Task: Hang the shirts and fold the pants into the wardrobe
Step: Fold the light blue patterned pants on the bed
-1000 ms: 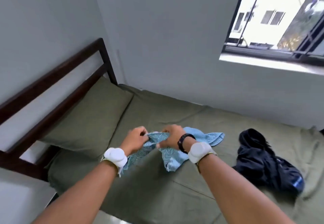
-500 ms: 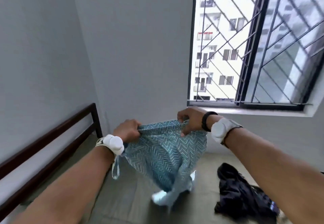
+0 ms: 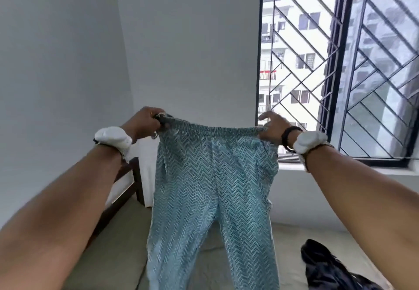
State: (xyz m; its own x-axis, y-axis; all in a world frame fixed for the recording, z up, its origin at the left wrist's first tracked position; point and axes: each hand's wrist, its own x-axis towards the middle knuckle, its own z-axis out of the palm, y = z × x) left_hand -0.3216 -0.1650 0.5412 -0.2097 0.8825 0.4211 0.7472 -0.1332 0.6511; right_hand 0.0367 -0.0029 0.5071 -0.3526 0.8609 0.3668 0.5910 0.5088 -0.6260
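Teal pants [image 3: 213, 187] gripped by left hand [image 3: 145, 122], right hand [image 3: 272, 126]; hang before bed [image 3: 292, 239]; dark garment [image 3: 328, 269] right.

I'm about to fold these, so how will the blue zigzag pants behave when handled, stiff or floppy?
Probably floppy: the pants hang limp from the waistband gripped by the left hand and right hand. Likely light, since fingers alone hold them up. The gathered waistband looks elastic, so it may shrink when released.

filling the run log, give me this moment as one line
left hand: grips waistband | right hand: pinches waistband | blue zigzag pants: held up, legs hanging over bed | dark garment: on bed
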